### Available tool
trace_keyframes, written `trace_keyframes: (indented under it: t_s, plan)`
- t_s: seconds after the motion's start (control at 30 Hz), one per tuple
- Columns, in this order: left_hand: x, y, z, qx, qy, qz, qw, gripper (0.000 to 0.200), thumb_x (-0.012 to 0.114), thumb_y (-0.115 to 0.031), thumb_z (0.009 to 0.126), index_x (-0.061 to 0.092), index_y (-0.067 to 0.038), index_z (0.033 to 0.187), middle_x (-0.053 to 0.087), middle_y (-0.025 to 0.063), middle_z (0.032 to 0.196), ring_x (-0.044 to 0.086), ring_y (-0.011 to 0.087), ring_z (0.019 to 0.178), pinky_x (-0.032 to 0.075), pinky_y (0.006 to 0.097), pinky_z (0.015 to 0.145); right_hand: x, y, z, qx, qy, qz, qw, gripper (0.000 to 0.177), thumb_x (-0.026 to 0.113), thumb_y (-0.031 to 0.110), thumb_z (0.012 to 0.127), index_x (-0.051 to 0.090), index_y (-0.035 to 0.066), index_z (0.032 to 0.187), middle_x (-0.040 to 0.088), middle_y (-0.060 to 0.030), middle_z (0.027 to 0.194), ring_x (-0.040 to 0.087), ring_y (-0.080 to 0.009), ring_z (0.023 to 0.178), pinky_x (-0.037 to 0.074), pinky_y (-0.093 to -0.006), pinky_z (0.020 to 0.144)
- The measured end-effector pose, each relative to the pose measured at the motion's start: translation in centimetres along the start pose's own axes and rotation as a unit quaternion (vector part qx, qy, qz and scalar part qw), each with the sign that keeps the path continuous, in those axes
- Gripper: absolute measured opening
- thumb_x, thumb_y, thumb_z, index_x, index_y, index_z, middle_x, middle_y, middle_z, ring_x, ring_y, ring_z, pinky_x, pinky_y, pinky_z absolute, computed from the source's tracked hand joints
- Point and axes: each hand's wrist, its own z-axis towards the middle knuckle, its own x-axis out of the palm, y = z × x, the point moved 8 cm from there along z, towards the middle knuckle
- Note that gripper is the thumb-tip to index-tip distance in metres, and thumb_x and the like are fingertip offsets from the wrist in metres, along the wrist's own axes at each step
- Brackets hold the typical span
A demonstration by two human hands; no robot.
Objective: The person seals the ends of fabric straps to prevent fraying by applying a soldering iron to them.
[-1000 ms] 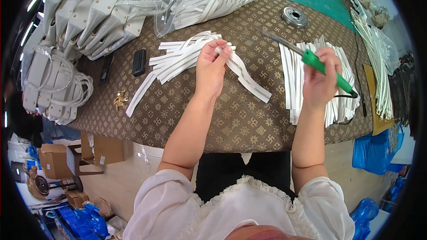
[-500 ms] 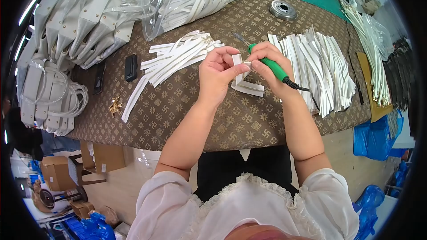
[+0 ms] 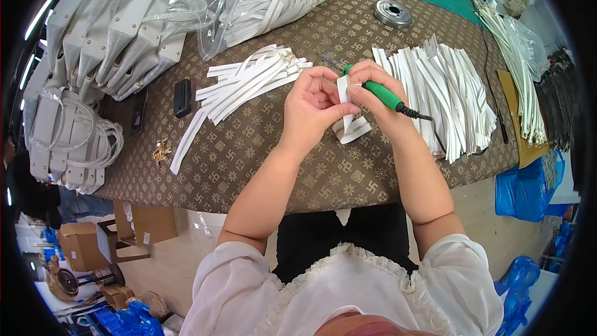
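Item under work: one white zipper strip [image 3: 354, 129], located above the counter [image 3: 261, 162], between the two hands; its lower end curls toward 5 o'clock. The left hand [image 3: 309, 109] is on its 9 o'clock side, fingers curled at the strip's edge, thumb reaching across it; whether they pinch it cannot be determined. The right hand [image 3: 384, 106], on the 3 o'clock side, has its fingers clamped on a green-handled iron [image 3: 384, 94], dark tip toward 11 o'clock; its thumb lies against the strip's upper end.

Surroundings, taken from the strip: a loose strip pile [image 3: 249, 84] at 9 o'clock, with a black case [image 3: 182, 98] beyond; a denser pile [image 3: 444, 99] at 3 o'clock; a metal disc [image 3: 393, 14] at 1 o'clock; a clear bag of strips [image 3: 267, 3] at 11 o'clock; white handbags [image 3: 118, 31] at 10 o'clock.
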Motion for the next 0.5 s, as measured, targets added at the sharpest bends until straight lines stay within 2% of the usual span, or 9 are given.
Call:
trace_keyframes:
  t_s: [0.1, 0.13, 0.17, 0.2, 0.23, 0.33, 0.5]
  plan:
    - [0.0, -1.5, 0.1, 0.043, -0.022, -0.046, 0.998, 0.039, 0.072, 0.006, 0.067, 0.056, -0.003, 0.102, 0.057, 0.0012, 0.073, 0.057, 0.01, 0.073, 0.048, 0.0232, 0.064, 0.1, -0.2, 0.0, 0.027, 0.01, 0.014, 0.999, 0.009, 0.063, 0.006, 0.074, 0.058, 0.0, 0.079, 0.054, -0.0067, 0.087, 0.053, -0.0162, 0.083, 0.043, -0.0273, 0.073]
    - [-0.1, -3.1, 0.2, 0.147, -0.005, 0.097, 0.984, 0.034, 0.071, 0.005, 0.068, 0.059, -0.003, 0.098, 0.057, 0.0016, 0.074, 0.056, 0.0112, 0.073, 0.047, 0.0239, 0.064, 0.3, -0.1, -0.1, 0.019, 0.024, 0.001, 1.0, 0.009, 0.062, 0.006, 0.074, 0.058, 0.001, 0.08, 0.054, -0.0066, 0.089, 0.052, -0.0158, 0.084, 0.042, -0.0272, 0.074]
    - [0.1, -4.5, 0.0, 0.247, 0.011, 0.236, 0.94, 0.029, 0.071, 0.004, 0.068, 0.061, -0.004, 0.093, 0.058, 0.002, 0.075, 0.056, 0.0125, 0.073, 0.047, 0.0246, 0.063, 0.4, 0.0, -0.1, 0.012, 0.037, -0.012, 0.999, 0.009, 0.061, 0.006, 0.074, 0.058, 0.001, 0.081, 0.053, -0.0066, 0.091, 0.051, -0.0155, 0.085, 0.041, -0.0271, 0.075]
    - [0.8, -5.5, -0.6, 0.339, 0.027, 0.367, 0.866, 0.023, 0.071, 0.003, 0.068, 0.063, -0.004, 0.089, 0.058, 0.0024, 0.076, 0.055, 0.0137, 0.074, 0.046, 0.0253, 0.063, 0.6, 0.0, -0.2, 0.005, 0.05, -0.025, 0.998, 0.009, 0.061, 0.005, 0.074, 0.057, 0.001, 0.082, 0.052, -0.0066, 0.093, 0.05, -0.0152, 0.086, 0.04, -0.0269, 0.076]
    - [0.5, -5.6, -0.6, 0.34, 0.027, 0.367, 0.866, 0.023, 0.071, 0.003, 0.068, 0.063, -0.004, 0.089, 0.058, 0.0024, 0.076, 0.055, 0.0137, 0.074, 0.046, 0.0253, 0.063, 0.6, 0.0, -0.2, 0.004, 0.05, -0.026, 0.998, 0.009, 0.061, 0.005, 0.074, 0.057, 0.001, 0.082, 0.052, -0.0066, 0.093, 0.05, -0.0152, 0.086, 0.04, -0.0269, 0.076]
    - [0.7, -6.0, -1.1, 0.391, 0.041, 0.449, 0.802, 0.013, 0.069, 0.001, 0.068, 0.067, -0.005, 0.079, 0.059, 0.0035, 0.082, 0.054, 0.0172, 0.074, 0.045, 0.0267, 0.062, 0.8, 0.2, -0.2, -0.015, 0.054, -0.053, 0.997, 0.009, 0.06, 0.006, 0.074, 0.058, 0.002, 0.081, 0.053, -0.0062, 0.093, 0.05, -0.0149, 0.085, 0.041, -0.0268, 0.074]
    - [0.8, -5.1, -1.2, 0.394, 0.031, 0.43, 0.812, 0.021, 0.069, 0.004, 0.066, 0.068, -0.006, 0.084, 0.06, 0.0041, 0.085, 0.054, 0.0168, 0.075, 0.044, 0.0262, 0.06, 0.6, -0.1, -0.2, -0.014, 0.033, -0.055, 0.998, 0.008, 0.06, 0.006, 0.074, 0.058, 0.001, 0.08, 0.053, -0.006, 0.093, 0.05, -0.0149, 0.085, 0.04, -0.0266, 0.075]
